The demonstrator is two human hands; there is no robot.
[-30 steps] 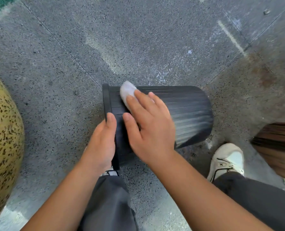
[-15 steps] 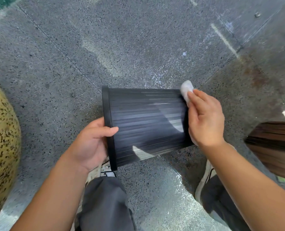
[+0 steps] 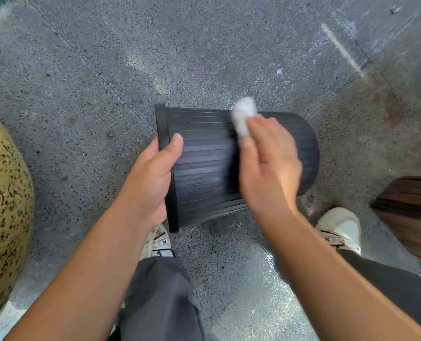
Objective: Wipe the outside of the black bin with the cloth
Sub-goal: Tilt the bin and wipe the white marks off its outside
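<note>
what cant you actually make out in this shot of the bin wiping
All from the head view:
- Inside of the black bin: its mouth faces away to the left, past the rim.
- Bin's underside: turned toward the floor.
- Most of the cloth: tucked under the right hand, which is motion-blurred.
- Left hand fingers: curled behind the rim.
- Brown object: cut off by the right edge.
</note>
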